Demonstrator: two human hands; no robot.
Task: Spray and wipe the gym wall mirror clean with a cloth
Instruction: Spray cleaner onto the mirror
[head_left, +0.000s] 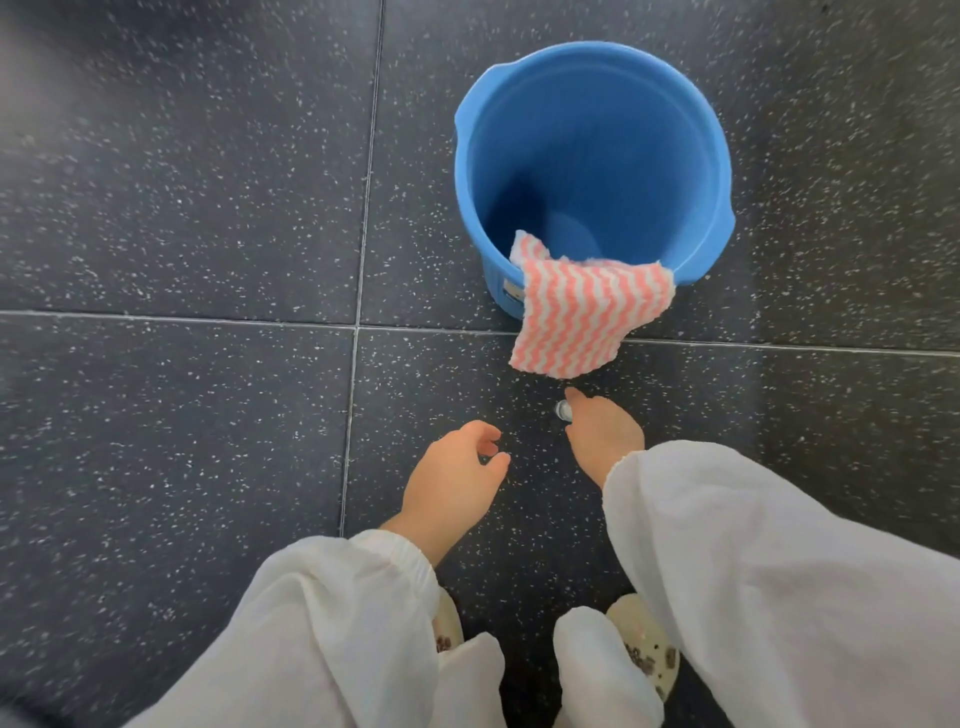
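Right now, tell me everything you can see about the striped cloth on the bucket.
The cloth is a thin, soft-looking rag with wavy pink and white stripes and ragged edges. It hangs draped over the near rim of the blue bucket, most of it down the outer wall, a small corner folded inside. Its lower edge hangs just above the dark speckled floor. Only the bucket touches it; the right hand is just below it, apart.

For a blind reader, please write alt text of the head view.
A pink-and-white striped cloth hangs over the rim of a blue bucket on dark speckled floor. Below, the left hand is empty; the right hand holds something small.
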